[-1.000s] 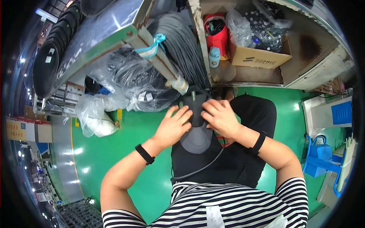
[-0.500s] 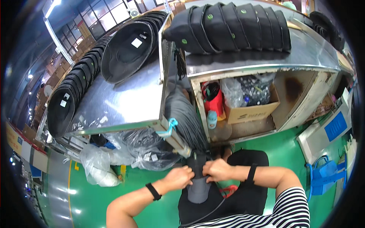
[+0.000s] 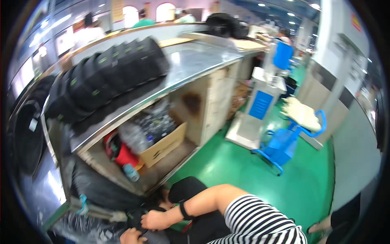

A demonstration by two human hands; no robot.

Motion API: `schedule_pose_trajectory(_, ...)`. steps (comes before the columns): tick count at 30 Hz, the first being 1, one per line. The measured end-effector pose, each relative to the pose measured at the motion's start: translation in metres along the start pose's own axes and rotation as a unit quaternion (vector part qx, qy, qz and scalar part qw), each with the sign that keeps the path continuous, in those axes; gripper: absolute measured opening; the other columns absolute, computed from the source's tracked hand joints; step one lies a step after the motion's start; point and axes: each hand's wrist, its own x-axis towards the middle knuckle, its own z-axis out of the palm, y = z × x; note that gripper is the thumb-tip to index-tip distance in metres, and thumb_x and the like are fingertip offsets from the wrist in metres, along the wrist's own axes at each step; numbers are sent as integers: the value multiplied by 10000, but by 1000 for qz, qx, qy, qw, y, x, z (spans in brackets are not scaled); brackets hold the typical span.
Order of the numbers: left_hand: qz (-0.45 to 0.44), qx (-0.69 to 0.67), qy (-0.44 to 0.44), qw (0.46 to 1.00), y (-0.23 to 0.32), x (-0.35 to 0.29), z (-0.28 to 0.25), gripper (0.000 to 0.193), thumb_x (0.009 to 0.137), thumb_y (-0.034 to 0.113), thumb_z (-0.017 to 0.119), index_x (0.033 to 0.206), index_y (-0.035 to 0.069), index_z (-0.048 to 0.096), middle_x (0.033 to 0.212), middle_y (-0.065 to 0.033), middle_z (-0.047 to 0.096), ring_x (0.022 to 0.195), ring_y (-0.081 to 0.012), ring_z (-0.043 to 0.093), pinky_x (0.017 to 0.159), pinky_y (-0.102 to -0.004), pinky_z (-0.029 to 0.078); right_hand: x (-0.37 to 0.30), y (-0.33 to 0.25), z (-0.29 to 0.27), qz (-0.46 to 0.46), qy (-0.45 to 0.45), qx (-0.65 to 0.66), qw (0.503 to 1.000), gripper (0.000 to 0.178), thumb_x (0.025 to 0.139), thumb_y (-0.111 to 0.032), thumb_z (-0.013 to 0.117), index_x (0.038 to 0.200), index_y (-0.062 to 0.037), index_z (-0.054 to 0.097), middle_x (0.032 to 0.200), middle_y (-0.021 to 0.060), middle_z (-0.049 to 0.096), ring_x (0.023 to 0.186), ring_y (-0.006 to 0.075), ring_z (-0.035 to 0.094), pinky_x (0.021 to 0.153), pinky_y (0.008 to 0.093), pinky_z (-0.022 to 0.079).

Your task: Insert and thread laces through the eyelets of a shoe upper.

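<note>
Low in the picture, my right hand (image 3: pixel 155 220) is closed on a dark grey piece (image 3: pixel 157 236) that looks like soft fabric. Nearer the lower edge, my left hand (image 3: pixel 132 236) has its fingers curled at the same piece, on its left side. The piece lies over my lap, mostly hidden by my hands and cut off by the picture's edge. What kind of thing it is cannot be made out. A black band (image 3: pixel 185 211) circles my right wrist.
Nested black moulded shells (image 3: pixel 109 77) line a metal-topped bench (image 3: pixel 183 61). Its open shelf holds a cardboard box (image 3: pixel 164 146), a red bag (image 3: pixel 122 152) and a blue bottle (image 3: pixel 131 173). A blue trolley (image 3: pixel 280 146) stands right. A person's dark-clothed leg (image 3: pixel 345 215) shows lower right.
The view has swung to the right, so the bench and my hands sit farther left and the trolley shows whole. Both hands stay at the dark grey piece.
</note>
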Motion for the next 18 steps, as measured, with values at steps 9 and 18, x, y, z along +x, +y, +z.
schedule_pose_trajectory(9, 99, -6, 126, 987, 8, 0, 20, 208, 751, 223, 729, 847, 43, 691, 858, -138, 612, 877, -342, 584, 764, -428, 463, -27, 1, 11, 73, 58, 18, 995, 369, 637, -230, 772, 895, -15, 620, 952, 87, 585, 1006, 290, 549, 731, 382, 521)
schedule_pose_trajectory(18, 106, 10, 96, 990, 23, -2, 13, 197, 767, 212, 707, 877, 51, 684, 932, -115, 611, 971, -330, 548, 796, -460, 402, 26, 44, 17, 190, -246, 89, 946, 206, 785, -144, 665, 919, 5, 712, 1054, 177, 684, 953, 359, 653, 735, 451, 514)
